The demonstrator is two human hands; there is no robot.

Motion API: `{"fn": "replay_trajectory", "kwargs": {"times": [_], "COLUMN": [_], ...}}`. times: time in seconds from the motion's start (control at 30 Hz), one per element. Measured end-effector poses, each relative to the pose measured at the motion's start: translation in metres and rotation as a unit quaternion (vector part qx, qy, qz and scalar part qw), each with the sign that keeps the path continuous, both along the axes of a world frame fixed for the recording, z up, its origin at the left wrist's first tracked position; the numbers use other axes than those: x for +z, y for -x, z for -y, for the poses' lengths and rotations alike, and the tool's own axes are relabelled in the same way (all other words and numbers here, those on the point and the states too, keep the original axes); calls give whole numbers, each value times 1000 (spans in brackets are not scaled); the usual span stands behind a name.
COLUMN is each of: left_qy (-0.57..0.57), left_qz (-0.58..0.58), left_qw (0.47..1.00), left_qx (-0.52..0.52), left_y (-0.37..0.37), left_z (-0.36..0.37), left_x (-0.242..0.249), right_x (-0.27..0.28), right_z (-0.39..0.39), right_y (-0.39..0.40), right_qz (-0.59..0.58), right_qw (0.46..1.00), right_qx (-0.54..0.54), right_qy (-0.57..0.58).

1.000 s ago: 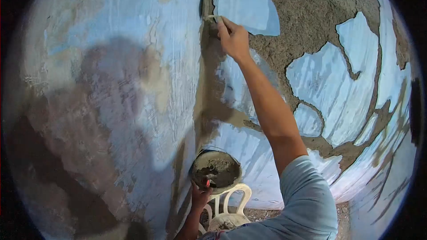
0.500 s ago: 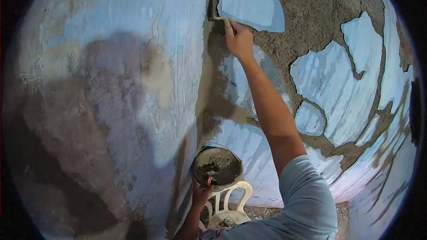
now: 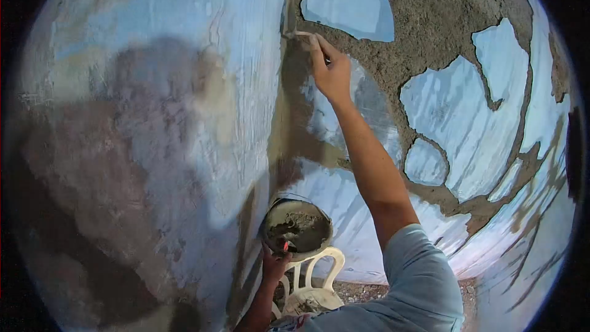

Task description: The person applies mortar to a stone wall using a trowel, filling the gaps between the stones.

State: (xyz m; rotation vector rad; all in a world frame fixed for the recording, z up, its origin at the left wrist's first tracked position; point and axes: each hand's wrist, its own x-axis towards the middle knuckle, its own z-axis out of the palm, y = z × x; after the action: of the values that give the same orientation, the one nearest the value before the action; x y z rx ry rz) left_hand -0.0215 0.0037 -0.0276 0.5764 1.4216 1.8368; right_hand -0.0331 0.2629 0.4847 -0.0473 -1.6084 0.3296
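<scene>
The right hand (image 3: 332,74), closed in a pinch, grips a thin, pale-handled trowel (image 3: 303,33) against the smeared grey corner. The left hand (image 3: 275,263) is closed on the near rim of a round, dark, mortar-crusted bucket (image 3: 321,249) holding lumpy, wet grey mortar (image 3: 300,217), above a cream plastic chair (image 3: 332,267) with curved slats. Flaking blue paint (image 3: 347,0) borders gritty, bare brown-grey render (image 3: 430,18).

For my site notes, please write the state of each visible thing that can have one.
Right grip: closed on hand tool
Hand tool: at the wall corner
Left grip: on bucket's near rim, closure unclear
Bucket: partly filled with grey mix
Chair: upright, seat soiled
Right wall: partly coated, partly rough
Left wall: blotchy, partly shadowed
</scene>
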Motion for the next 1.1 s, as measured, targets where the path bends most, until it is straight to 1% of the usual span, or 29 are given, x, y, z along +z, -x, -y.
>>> {"fn": "replay_trajectory", "kwargs": {"times": [0.07,0.1,0.2,0.3,0.33,0.4,0.5,0.6,0.63,0.7,0.77,0.87,0.9,1.0,1.07,1.1], "left_qy": [-4,-11,-29,7,-5,-12,-12,-22,-22,-9,1,-27,-32,-23,-39,-34], "left_qz": [0,-7,-5,11,20,13,-9,12,16,5,-11,-2,4,13,-2,-1], "left_qw": [1000,1000,1000,1000,1000,1000,1000,1000,1000,1000,1000,1000,999,1000,999,999], "left_qx": [7,10,1,-6,-8,-3,-1,-12,-3,8,6,-2,-4,-16,-21,-19], "left_y": [-2,-2,0,-2,-5,-5,-1,0,-4,-4,-4,-2,-2,0,3,2], "left_z": [0,-1,-3,2,6,8,0,-3,1,3,4,1,2,3,-3,-1], "left_x": [-6,-7,-5,2,13,15,-2,-7,3,12,12,2,2,0,-14,-8], "right_x": [-3,-5,-7,-14,-15,-15,-15,-25,-32,-44,-49,-35,-29,-30,-37,-44], "right_z": [-2,-2,-5,0,0,2,11,26,28,34,27,11,5,1,6,3], "right_y": [3,2,13,22,26,32,28,19,14,3,3,9,12,15,14,16], "right_qz": [-24,-21,-18,-18,-22,-32,4,-19,-18,-23,-27,-45,-50,-36,-11,1], "right_qw": [999,999,997,995,994,990,991,991,991,997,1000,997,997,996,998,997], "right_qx": [-34,-43,-79,-94,-104,-123,-123,-90,-98,-48,-10,-64,-41,-76,-66,-72], "right_qy": [20,0,-9,-9,-28,-64,-47,-94,-85,-47,5,8,30,16,21,24]}}
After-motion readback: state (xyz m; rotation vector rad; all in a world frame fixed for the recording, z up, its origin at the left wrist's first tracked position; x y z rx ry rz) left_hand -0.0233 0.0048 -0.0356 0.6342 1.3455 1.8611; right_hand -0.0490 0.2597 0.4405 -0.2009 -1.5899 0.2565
